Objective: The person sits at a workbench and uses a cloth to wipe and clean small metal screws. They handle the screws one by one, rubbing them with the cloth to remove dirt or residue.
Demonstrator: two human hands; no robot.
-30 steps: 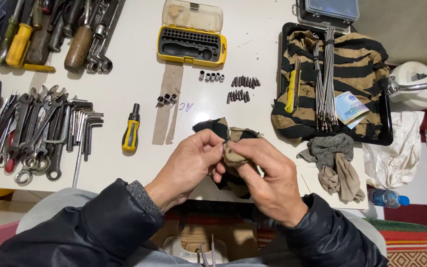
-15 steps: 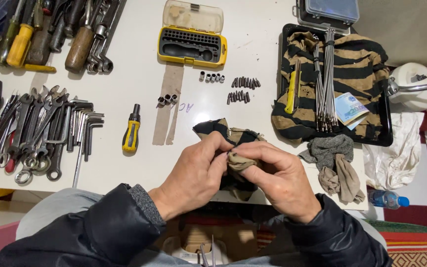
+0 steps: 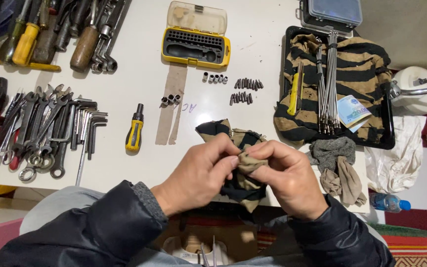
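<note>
My left hand (image 3: 201,173) and my right hand (image 3: 287,175) meet at the table's near edge, both pinching a tan-and-black striped cloth (image 3: 238,148). The fingers of both hands are closed on a bunched tan fold of it, and whatever may lie inside the fold is hidden. The rest of the cloth hangs down over the white table (image 3: 139,64) edge between my wrists. A short yellow-and-black screwdriver handle (image 3: 135,131) lies to the left of my hands. Small dark bits (image 3: 245,90) and several silver sockets (image 3: 215,78) lie in rows beyond them.
An open yellow bit case (image 3: 196,45) sits at the back. Wrenches and hex keys (image 3: 50,131) fill the left side, with wooden-handled tools (image 3: 82,44) behind. A black tray (image 3: 386,143) on the right holds a striped cloth, long metal rods (image 3: 328,79) and a yellow knife. Grey rags (image 3: 337,158) lie near my right hand.
My hands have closed in tighter together on the cloth, gathering its tan fold between the fingertips. Nothing else on the table has moved.
</note>
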